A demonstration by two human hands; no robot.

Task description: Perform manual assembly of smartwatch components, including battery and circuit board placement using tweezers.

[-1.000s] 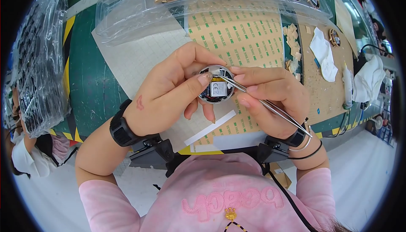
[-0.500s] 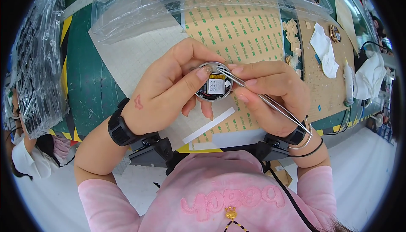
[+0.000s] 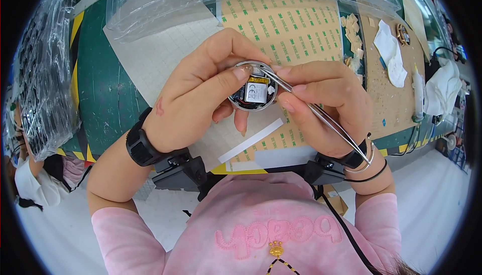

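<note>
Gripping a round silver watch body with exposed electronics [image 3: 256, 93] between thumb and curled fingers, the bare left hand [image 3: 193, 94] holds it above the green tabletop [image 3: 108, 74], inward of its near edge; the bare right hand's [image 3: 334, 94] fingertips pinch slim silver metal tweezers [image 3: 321, 115].

Left grip [image 3: 188, 97] holds a round casing [image 3: 255, 92] (right grip [image 3: 334, 102], tweezers [image 3: 316, 110]).

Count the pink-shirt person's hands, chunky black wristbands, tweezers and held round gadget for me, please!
Hands (left hand, right hand): 2
Chunky black wristbands: 2
Pair of tweezers: 1
Round gadget: 1
Total: 6
</note>
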